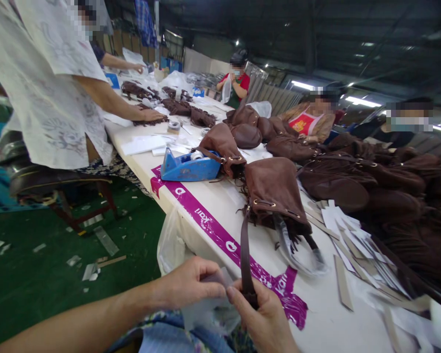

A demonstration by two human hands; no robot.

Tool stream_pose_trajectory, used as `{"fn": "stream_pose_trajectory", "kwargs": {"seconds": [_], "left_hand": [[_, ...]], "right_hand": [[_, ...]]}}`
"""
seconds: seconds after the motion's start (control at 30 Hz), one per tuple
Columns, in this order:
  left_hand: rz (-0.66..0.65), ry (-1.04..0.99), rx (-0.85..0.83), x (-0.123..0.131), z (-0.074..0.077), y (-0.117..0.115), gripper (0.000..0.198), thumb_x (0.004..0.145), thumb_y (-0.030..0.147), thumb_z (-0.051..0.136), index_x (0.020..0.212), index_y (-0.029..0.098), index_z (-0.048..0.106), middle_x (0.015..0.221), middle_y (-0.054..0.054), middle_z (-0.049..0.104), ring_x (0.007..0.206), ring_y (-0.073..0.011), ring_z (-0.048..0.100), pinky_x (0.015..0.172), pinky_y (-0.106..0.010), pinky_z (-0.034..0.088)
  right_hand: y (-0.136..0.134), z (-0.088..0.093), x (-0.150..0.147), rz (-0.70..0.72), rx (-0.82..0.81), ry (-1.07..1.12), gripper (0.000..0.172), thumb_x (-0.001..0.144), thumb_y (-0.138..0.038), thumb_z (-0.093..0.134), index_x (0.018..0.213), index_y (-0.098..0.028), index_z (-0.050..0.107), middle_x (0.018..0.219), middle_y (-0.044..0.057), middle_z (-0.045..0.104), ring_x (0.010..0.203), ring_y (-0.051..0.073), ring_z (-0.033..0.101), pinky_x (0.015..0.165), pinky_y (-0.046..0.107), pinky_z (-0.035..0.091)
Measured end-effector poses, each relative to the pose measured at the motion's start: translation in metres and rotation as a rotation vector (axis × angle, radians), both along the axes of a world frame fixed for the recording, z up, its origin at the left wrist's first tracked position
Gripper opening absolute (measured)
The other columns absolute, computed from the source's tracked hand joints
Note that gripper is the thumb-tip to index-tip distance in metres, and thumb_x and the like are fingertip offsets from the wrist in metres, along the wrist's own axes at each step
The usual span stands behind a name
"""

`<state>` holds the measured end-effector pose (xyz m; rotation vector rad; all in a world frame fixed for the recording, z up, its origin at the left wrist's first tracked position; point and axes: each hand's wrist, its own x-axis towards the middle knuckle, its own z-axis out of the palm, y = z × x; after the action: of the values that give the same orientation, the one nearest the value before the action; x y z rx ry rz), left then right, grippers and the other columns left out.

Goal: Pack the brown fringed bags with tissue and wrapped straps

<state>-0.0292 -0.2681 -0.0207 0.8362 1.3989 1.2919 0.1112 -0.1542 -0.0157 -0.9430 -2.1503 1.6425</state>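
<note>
My right hand is closed around the dark brown strap of a brown leather bucket bag. The bag lies on the white table edge-on to me, its drawstring mouth with gold eyelets turned my way. Clear plastic pokes out from that mouth. Close beside the strap, my left hand pinches a thin translucent plastic sheet, which hangs over my lap. The fingertips of both hands nearly meet; whether the sheet touches the strap I cannot tell.
A blue tape dispenser stands near purple printed tape along the table edge. Another brown bag lies behind it. Brown bags are piled at right, with card strips before them. A co-worker's hand rests on brown pieces.
</note>
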Motion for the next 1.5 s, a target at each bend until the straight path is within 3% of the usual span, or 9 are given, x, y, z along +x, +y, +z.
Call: {"fn": "stream_pose_trajectory", "kwargs": {"seconds": [0.07,0.17,0.33,0.43,0.7,0.93,1.5], "left_hand": [[-0.013,0.024,0.023,0.001,0.000,0.000,0.023,0.075,0.033,0.060,0.073,0.012,0.067,0.061,0.003,0.051,0.061,-0.0094,0.043,0.057,-0.019,0.033],[0.037,-0.018,-0.011,0.002,-0.005,0.002,0.029,0.073,0.037,0.059,0.061,0.011,0.064,0.055,0.003,0.049,0.056,-0.0097,0.041,0.054,-0.021,0.031],[0.124,-0.178,-0.067,0.000,-0.014,0.004,0.020,0.061,0.031,0.065,0.061,0.011,0.068,0.057,0.000,0.060,0.055,-0.0107,0.048,0.055,-0.021,0.037],[0.076,-0.258,-0.112,-0.001,-0.015,0.002,0.017,0.059,0.028,0.067,0.063,0.012,0.071,0.059,-0.002,0.065,0.053,-0.0105,0.050,0.052,-0.020,0.037],[0.012,-0.340,-0.146,0.010,-0.012,-0.002,0.014,0.058,0.024,0.067,0.063,0.012,0.073,0.059,-0.002,0.066,0.048,-0.0096,0.048,0.049,-0.020,0.035],[0.002,-0.279,-0.124,0.013,-0.012,0.001,0.015,0.060,0.024,0.066,0.063,0.012,0.073,0.058,-0.001,0.064,0.050,-0.0088,0.047,0.051,-0.020,0.035],[-0.057,-0.360,-0.129,0.014,-0.007,0.002,0.017,0.061,0.025,0.064,0.066,0.012,0.074,0.062,-0.003,0.066,0.051,-0.0104,0.050,0.053,-0.021,0.037]], "right_hand": [[-0.001,0.000,-0.001,-0.009,-0.007,-0.005,0.034,0.069,-0.050,0.070,0.063,-0.018,0.061,0.047,-0.007,0.040,0.044,0.010,0.037,0.042,0.022,0.029],[-0.002,0.001,0.001,-0.024,-0.078,0.038,0.032,0.070,-0.049,0.072,0.072,-0.018,0.064,0.054,-0.004,0.049,0.049,0.011,0.044,0.047,0.023,0.036],[0.008,0.015,0.009,-0.058,-0.624,0.266,0.039,0.069,-0.046,0.076,0.097,-0.021,0.067,0.086,0.003,0.065,0.074,0.018,0.062,0.073,0.032,0.051],[0.016,0.027,0.009,-0.150,-0.768,0.415,0.028,0.072,-0.036,0.077,0.095,-0.027,0.064,0.092,0.000,0.063,0.089,0.018,0.063,0.085,0.036,0.051],[0.004,0.037,-0.021,-0.228,-0.663,0.616,0.022,0.074,-0.032,0.075,0.089,-0.027,0.060,0.081,-0.003,0.055,0.068,0.010,0.052,0.063,0.021,0.049],[0.001,0.033,-0.021,-0.193,-0.675,0.645,0.015,0.082,-0.031,0.068,0.094,-0.028,0.059,0.085,-0.002,0.052,0.071,0.011,0.049,0.065,0.023,0.047],[-0.001,0.033,-0.024,-0.162,-0.668,0.634,0.014,0.082,-0.032,0.068,0.092,-0.028,0.059,0.081,-0.002,0.051,0.067,0.011,0.047,0.061,0.024,0.045]]}}
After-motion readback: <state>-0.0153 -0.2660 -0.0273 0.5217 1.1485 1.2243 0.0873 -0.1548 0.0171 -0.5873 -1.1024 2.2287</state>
